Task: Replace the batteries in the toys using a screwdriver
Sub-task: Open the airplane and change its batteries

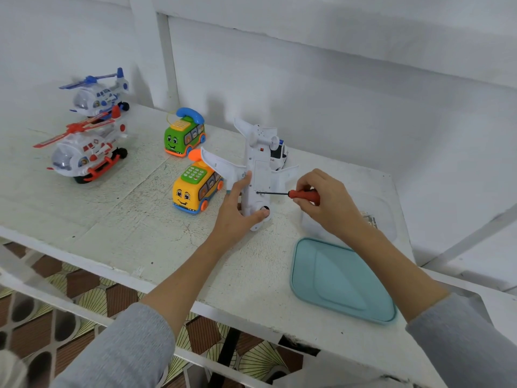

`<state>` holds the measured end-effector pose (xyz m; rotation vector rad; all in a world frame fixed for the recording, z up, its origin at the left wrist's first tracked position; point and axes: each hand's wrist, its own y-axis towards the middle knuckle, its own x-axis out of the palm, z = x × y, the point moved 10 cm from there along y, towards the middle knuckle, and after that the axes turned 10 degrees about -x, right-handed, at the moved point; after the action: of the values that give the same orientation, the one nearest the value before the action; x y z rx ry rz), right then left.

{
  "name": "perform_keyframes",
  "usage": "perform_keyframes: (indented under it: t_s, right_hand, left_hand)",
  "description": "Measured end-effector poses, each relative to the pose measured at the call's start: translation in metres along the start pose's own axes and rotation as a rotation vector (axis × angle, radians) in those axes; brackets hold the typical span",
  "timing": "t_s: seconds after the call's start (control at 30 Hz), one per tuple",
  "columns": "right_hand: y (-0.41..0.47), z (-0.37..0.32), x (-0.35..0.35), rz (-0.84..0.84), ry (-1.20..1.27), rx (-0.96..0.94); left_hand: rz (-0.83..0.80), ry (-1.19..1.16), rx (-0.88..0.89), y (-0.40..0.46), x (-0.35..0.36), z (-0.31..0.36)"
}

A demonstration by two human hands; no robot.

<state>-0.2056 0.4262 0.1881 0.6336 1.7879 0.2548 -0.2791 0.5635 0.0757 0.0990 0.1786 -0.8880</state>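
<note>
We stand the white toy plane (258, 169) on its nose on the surface (134, 228), underside turned toward us, so the battery cover faces the tool. Our left hand (237, 211) grips the plane's lower body, thumb across the front, to keep it from twisting. Our right hand (326, 203) curls round the red handle of the screwdriver (291, 194), its shaft level and its tip at a screw low on the plane's belly. Beside the plane on the right lies a teal lid (341, 281), likely to catch screws. Left of the plane wait the yellow bus phone (195, 191) and other toys.
</note>
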Motion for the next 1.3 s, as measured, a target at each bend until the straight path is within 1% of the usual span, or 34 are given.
perform_keyframes:
  t_s: [0.07,0.13,0.3,0.4,0.5,0.57,0.63,0.73,0.83,0.87,0.9,0.97,1.07,1.17,1.23,1.3]
  right_hand:
    - [0.000,0.002,-0.001,0.019,0.024,0.023]
    - [0.000,0.001,0.000,0.002,0.020,0.033]
    - [-0.004,0.016,0.003,-0.052,-0.057,0.170]
    - [-0.001,0.012,0.006,-0.069,-0.046,0.133]
    - [0.004,-0.005,0.006,-0.104,-0.053,0.022]
    - [0.008,-0.014,0.000,-0.058,-0.071,-0.047]
    - [0.011,-0.010,-0.004,-0.039,-0.116,-0.009]
    - [0.015,0.003,0.003,-0.135,-0.274,0.077]
    - [0.014,0.003,0.004,-0.155,-0.145,0.089]
    - [0.012,0.002,0.006,-0.187,-0.134,0.088]
    - [0.011,0.002,0.009,-0.214,-0.145,0.088]
    - [0.010,0.003,0.008,-0.208,-0.200,0.101]
    - [0.007,0.011,0.013,-0.247,-0.273,0.161]
    - [0.003,0.015,0.015,-0.282,-0.296,0.168]
    - [-0.002,0.018,0.010,-0.262,-0.247,0.184]
    - [-0.006,0.024,0.000,-0.194,-0.130,0.218]
  left_hand:
    - [-0.001,-0.001,0.002,0.000,0.000,0.000]
    - [-0.004,0.005,0.008,0.000,0.001,0.001]
    - [-0.010,0.017,0.018,-0.001,0.001,0.004]
    - [-0.010,0.017,0.014,-0.001,0.001,0.003]
    - [-0.002,0.029,0.019,-0.001,0.001,0.003]
    - [-0.002,0.035,0.022,0.000,0.002,0.003]
    - [-0.001,0.036,0.020,-0.001,0.002,0.003]
    - [-0.005,0.032,0.022,-0.001,0.002,0.003]
    - [-0.013,0.026,0.022,0.000,0.002,0.003]
    - [-0.011,0.025,0.020,-0.001,0.002,0.003]
    - [-0.008,0.026,0.018,-0.001,0.002,0.003]
    - [-0.006,0.030,0.021,-0.001,0.001,0.003]
    - [-0.007,0.034,0.022,-0.002,0.002,0.003]
    - [-0.010,0.030,0.042,-0.003,0.002,0.007]
    - [-0.014,0.026,0.057,-0.004,0.002,0.010]
    - [-0.005,0.013,0.069,-0.004,-0.001,0.018]
